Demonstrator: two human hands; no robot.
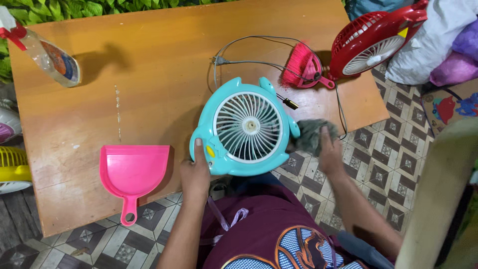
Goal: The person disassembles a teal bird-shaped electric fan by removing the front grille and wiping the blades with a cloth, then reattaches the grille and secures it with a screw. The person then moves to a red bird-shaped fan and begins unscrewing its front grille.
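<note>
head view, looking down on a wooden table (149, 74). the turquoise fan (244, 127) lies face up at the near edge of the table, its white grille toward the camera; this fan serves as the landmark for all positions below.

left hand (195, 172): rests on the fan's near left rim, fingers closed around the edge and the thumb laid flat on the casing beside a small yellow button (210, 151), so that it holds the fan.

right hand (329, 152): just to the right of the fan, over the tiled floor (388, 149) past the table edge, fingers curled narrowly on a grey cloth (309, 134); the cloth touches the fan's right rim.

a small screwdriver (288, 102) with a black and yellow handle lies on the table just beyond the fan's upper right corner. farther beyond it lies a pink hand brush (302, 66), with a grey power cord (249, 50) looping across the table behind the fan. a red fan (373, 37) stands past the brush, at the far right corner of the table. a pink dustpan (132, 174) lies flat on the table to the left of the turquoise fan, apart from it, handle toward the near edge. a spray bottle (50, 57) lies well to the far left.
</note>
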